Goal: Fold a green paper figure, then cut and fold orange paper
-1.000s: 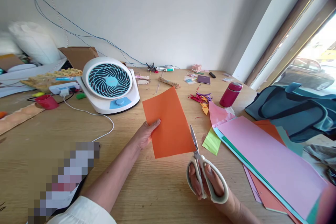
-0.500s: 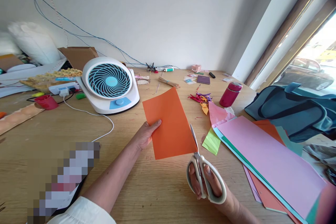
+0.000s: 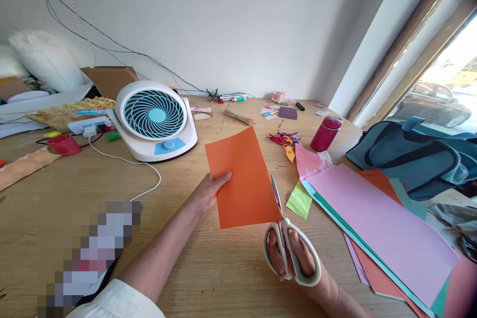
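An orange sheet of paper is held above the wooden table by my left hand, its thumb on top at the sheet's left edge. My right hand has its fingers through the white handles of a pair of scissors. The scissor blades stand slightly apart at the sheet's lower right corner, one blade showing along its right edge. Just right of the blades lies a lime green piece of paper.
A white fan stands at back left with its cable. Right of centre are colourful scraps, a red flask and large coloured sheets. A blue bag sits at the right.
The orange sheet has shifted slightly right and down, its lower right corner sitting a little deeper between the scissor blades. My left hand has moved slightly right with it.
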`<state>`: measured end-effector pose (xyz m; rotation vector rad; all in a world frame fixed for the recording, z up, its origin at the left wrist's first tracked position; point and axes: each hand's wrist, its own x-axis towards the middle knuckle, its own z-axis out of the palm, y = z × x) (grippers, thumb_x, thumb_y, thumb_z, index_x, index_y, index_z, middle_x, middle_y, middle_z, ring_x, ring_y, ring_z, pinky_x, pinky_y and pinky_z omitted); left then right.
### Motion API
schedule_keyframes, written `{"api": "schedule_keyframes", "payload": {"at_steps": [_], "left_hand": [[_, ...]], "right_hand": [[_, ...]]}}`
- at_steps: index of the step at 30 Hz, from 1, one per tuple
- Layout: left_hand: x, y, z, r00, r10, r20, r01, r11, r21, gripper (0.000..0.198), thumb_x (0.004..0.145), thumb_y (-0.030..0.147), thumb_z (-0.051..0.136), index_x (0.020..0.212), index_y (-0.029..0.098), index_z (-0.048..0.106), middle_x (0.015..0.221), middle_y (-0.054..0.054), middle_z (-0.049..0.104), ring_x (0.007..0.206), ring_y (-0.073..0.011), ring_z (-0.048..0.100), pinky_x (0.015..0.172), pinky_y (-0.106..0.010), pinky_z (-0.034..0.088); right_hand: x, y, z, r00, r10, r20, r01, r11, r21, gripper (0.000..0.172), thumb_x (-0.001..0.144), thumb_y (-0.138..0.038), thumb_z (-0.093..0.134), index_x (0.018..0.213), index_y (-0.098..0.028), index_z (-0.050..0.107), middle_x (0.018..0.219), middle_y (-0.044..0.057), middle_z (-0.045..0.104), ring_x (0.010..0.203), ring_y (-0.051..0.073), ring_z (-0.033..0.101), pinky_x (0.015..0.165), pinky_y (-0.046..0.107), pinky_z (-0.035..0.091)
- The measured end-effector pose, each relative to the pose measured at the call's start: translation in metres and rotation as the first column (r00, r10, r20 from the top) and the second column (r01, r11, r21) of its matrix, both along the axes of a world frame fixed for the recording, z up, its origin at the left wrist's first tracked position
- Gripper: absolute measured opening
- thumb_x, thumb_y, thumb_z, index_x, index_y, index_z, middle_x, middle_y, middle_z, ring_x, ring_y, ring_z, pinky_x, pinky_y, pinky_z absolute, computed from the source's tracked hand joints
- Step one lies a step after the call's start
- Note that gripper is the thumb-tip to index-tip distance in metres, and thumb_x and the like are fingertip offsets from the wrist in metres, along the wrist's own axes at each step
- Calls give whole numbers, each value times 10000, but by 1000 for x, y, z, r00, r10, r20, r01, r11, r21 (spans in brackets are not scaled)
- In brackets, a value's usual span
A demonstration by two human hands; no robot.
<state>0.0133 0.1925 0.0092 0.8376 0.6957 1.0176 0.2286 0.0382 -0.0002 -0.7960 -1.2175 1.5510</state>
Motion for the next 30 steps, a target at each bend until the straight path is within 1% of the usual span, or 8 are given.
{"api": "schedule_keyframes", "payload": {"at_steps": [5, 12, 16, 21, 26, 30], "left_hand": [[0, 0, 0, 1000, 11, -7, -11, 1000, 12, 387, 716, 339, 832, 1063, 206, 723, 1167, -85, 728, 1110, -287, 668, 1031, -449, 465], [0, -1, 1, 1000, 8, -24, -7, 999, 39, 336, 728, 335, 821, 1031, 220, 734, 1167, -81, 728, 1112, -291, 668, 1021, -448, 476], [4, -3, 4, 998, 2, -60, 3, 998, 70, 353, 720, 343, 825, 1039, 221, 737, 1168, -87, 726, 1126, -303, 661, 1011, -444, 483], [6, -5, 6, 999, 5, -48, -1, 997, 81, 388, 711, 338, 833, 1061, 203, 731, 1155, -88, 732, 1113, -297, 665, 993, -434, 498], [5, -4, 5, 999, -11, -48, 15, 997, 71, 397, 720, 346, 826, 1071, 190, 727, 1149, -99, 733, 1118, -307, 659, 1009, -459, 479], [4, -3, 3, 999, -11, -38, 14, 997, 73, 384, 725, 342, 824, 1072, 213, 726, 1183, -87, 721, 1129, -304, 654, 1029, -470, 460]], "right_hand": [[0, -2, 1, 1000, -30, -1, 30, 1000, 4, 462, 969, -611, 356, 918, -206, 574, 546, -7, 499, 455, 131, 414, 473, 302, 325], [-2, -1, -2, 999, -40, -13, 40, 999, 14, 459, 958, -619, 363, 938, -223, 595, 550, 8, 513, 451, 151, 417, 463, 319, 328], [-3, 0, -4, 997, -49, -52, 51, 998, 28, 464, 959, -617, 355, 959, -223, 599, 569, 10, 509, 476, 157, 440, 468, 315, 335], [-4, 1, -6, 995, -58, -76, 61, 998, 33, 444, 969, -589, 366, 959, -206, 590, 571, 3, 499, 473, 143, 444, 456, 296, 333], [-4, 0, -6, 993, -97, -66, 99, 995, 27, 451, 982, -580, 338, 926, -208, 588, 537, 0, 507, 429, 132, 411, 438, 296, 311], [-3, 1, -6, 995, -80, -56, 83, 996, 38, 446, 980, -583, 347, 916, -209, 582, 503, -17, 484, 416, 127, 387, 447, 294, 303]]}}
